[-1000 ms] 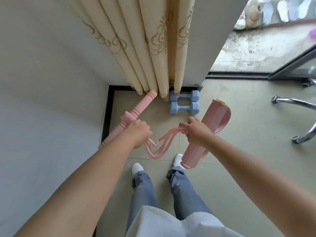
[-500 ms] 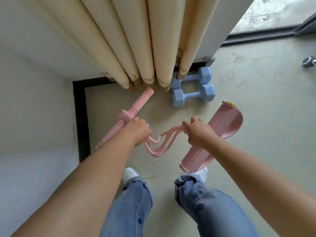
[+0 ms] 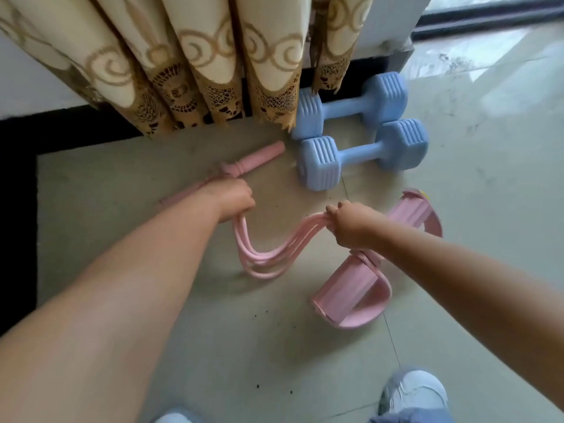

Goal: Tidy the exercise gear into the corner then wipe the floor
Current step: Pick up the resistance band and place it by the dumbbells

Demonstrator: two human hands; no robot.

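Fingers of the left hand (image 3: 230,198) are curled tight round the pink handle bar (image 3: 244,164), whose far tip pokes out beyond the knuckles toward the curtain (image 3: 189,71) hem – and the right hand (image 3: 351,222) is clenched on the bunched pink resistance cords (image 3: 268,254) where they meet the pink foot pedal (image 3: 354,297). Between the two fists the cords sag in a loose loop, down near the tiled floor (image 3: 213,346). Just past the right knuckles, two blue dumbbells (image 3: 360,157) lie side by side, tucked against the dark skirting – the pedal curves out behind and below that same fist, with a white shoe (image 3: 415,392) well back from it
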